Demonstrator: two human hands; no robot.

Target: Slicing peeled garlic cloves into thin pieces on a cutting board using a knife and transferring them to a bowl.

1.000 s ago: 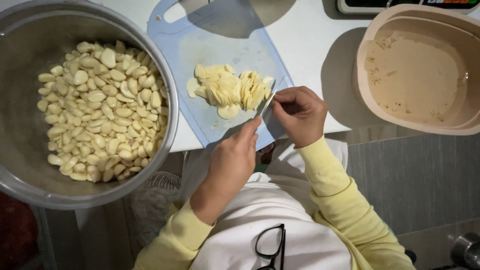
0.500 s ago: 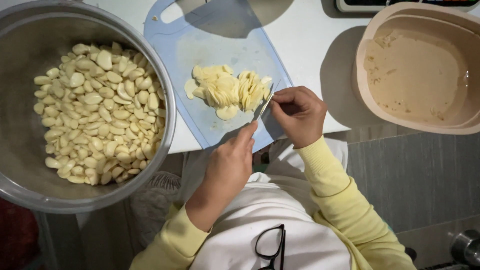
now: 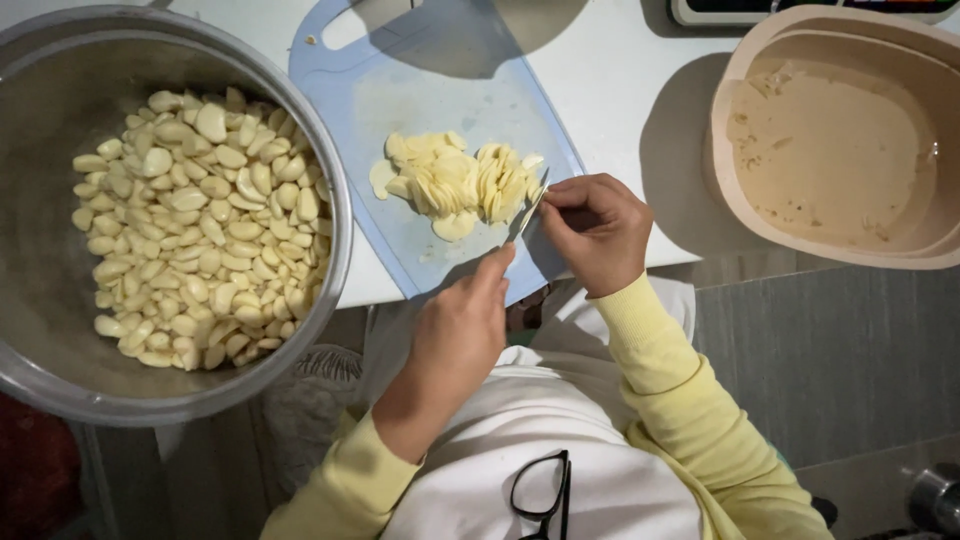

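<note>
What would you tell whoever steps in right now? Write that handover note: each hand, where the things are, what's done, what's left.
Left hand: grips the knife, blade angled down onto the blue cutting board at its near right corner.
Right hand: fingers curled at the blade, seemingly pinning a clove; the clove itself is hidden.
Things: pile of garlic slices mid-board; metal bowl to the left with whole peeled cloves; beige tub on the right holds only scraps.
Done: one pile sliced.
Left: the many cloves in the bowl remain whole.
</note>
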